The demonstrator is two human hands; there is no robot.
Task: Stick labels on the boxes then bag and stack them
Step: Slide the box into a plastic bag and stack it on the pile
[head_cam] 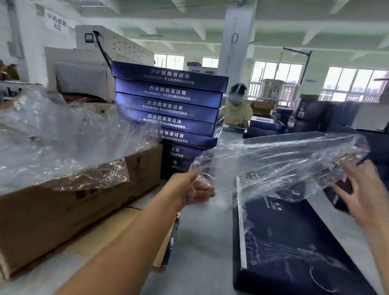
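Left hand [197, 189] pinches clear bag [276, 168], right hand [364, 195] at its far end, grip unclear. Stretched open above box [295, 250] on worktop [203, 247], likely for sleeving.

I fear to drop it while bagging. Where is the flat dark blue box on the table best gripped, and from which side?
Probably the near short edge of the dark blue box, coming from the person's own side. It lies flat, wide and thin, with that end bare, while the clear bag, held by the left hand and right hand, hangs over its far end.
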